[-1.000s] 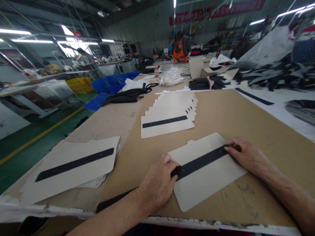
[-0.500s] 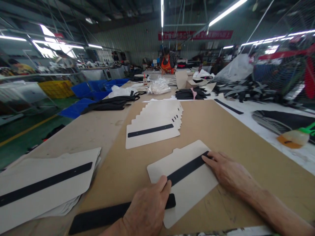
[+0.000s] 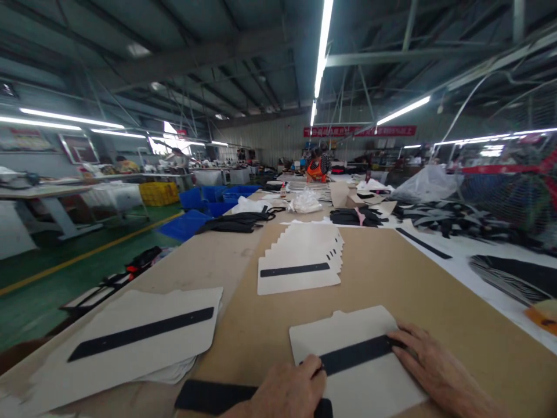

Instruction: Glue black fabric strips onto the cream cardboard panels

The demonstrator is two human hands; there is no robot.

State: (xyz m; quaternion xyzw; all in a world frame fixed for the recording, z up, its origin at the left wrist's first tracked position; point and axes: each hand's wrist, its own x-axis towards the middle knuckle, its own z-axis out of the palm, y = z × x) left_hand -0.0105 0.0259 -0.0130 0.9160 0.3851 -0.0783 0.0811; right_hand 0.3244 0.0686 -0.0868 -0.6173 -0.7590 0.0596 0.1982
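black strip (image 3: 357, 355) lies across pale panel (image 3: 343, 331); left hand (image 3: 289, 388) grasps one end, right hand (image 3: 429, 360) touches other, grip indeterminable.

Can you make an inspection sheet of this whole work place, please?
Surface: brown sheet on the table.
Job's things: black strip across a pale panel; second strip partly hidden behind the left hand; stepped panels ahead, piled panels left.
Clutter: crumpled plastic, black straps.
Hands: left hand and right hand at the first strip's opposite ends; gripping or pressing unclear.
Cables: thin pale line, upper right; maybe a cable.
Surroundings: blue bins, yellow crate, fan, person in orange.
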